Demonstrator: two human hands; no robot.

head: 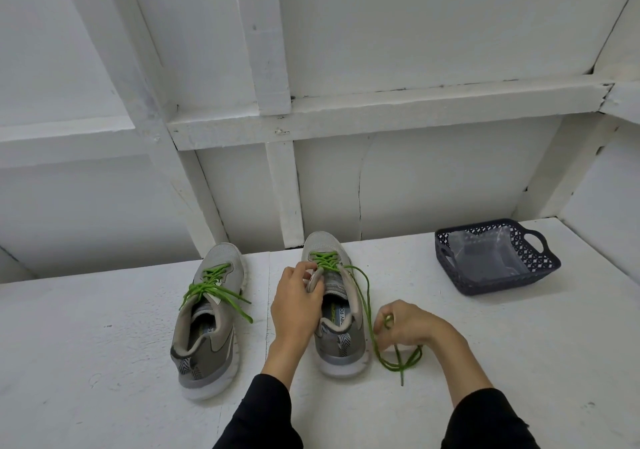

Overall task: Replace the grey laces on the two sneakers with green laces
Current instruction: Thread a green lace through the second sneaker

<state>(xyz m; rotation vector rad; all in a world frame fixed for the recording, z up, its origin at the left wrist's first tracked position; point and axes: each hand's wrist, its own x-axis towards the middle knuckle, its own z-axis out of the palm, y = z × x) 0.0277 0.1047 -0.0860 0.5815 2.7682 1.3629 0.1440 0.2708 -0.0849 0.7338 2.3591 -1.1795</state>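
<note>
Our left hand (299, 305) gripped the tongue of the right sneaker (337, 305) on the white surface (104, 344); our right hand (412, 322) pinched the limp green lace (367, 305) beside it. Soft cord; we judged it best held near its stiff tip.

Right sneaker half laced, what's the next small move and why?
Probably draw the slack through: the right hand pinches the green lace, which trails loose onto the table, while the left hand holds the tongue of the right sneaker. Only its lower eyelets look laced; the left sneaker already carries its green lace.
</note>
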